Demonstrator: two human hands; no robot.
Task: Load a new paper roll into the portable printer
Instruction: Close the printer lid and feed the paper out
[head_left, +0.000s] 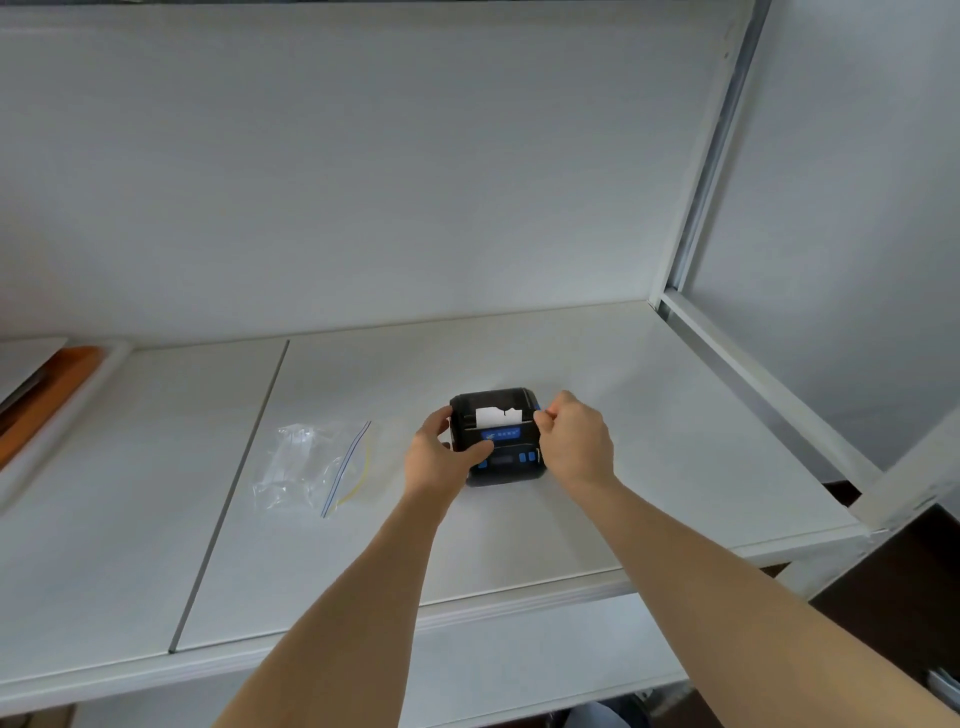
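Nearest, two bare forearms reach up from the bottom of the frame to the portable printer, a boxy black plastic unit with blue buttons, sitting right of centre on the matte white bench. The left hand grasps its left side; the right hand pinches a blue tab at its right edge. A jerky pull could slide the smooth casing or tear the white paper showing on top. Left lies a crinkled clear zip bag.
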